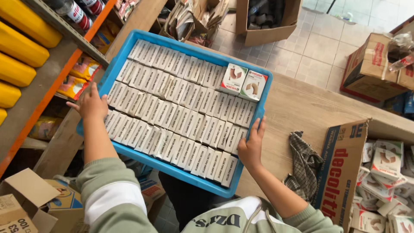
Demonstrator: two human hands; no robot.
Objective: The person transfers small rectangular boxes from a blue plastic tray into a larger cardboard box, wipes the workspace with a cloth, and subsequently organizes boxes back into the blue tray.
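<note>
- Blue plastic tray (115, 65), head view: packed with rows of small white boxes (172, 112) standing on edge; two boxes (242, 82) lie flat, face up, at the far right corner.
- Tray rests on a wooden counter (302, 108), near edge hanging off toward the person; its long axis runs between the two hands.
- Left hand (91, 103) grips the left short rim, fingers curled over the edge, touching the outer boxes.
- Right hand (251, 144) clasps the right rim near the front corner, fingers wrapped over it.
- Both hands on the tray, neither nearer; it sits straight ahead between them.
- Checked cloth (304, 162) just right of the right hand; open carton of loose boxes (384, 181) further right.
- Orange shelving with yellow containers (19, 47) to the left.
</note>
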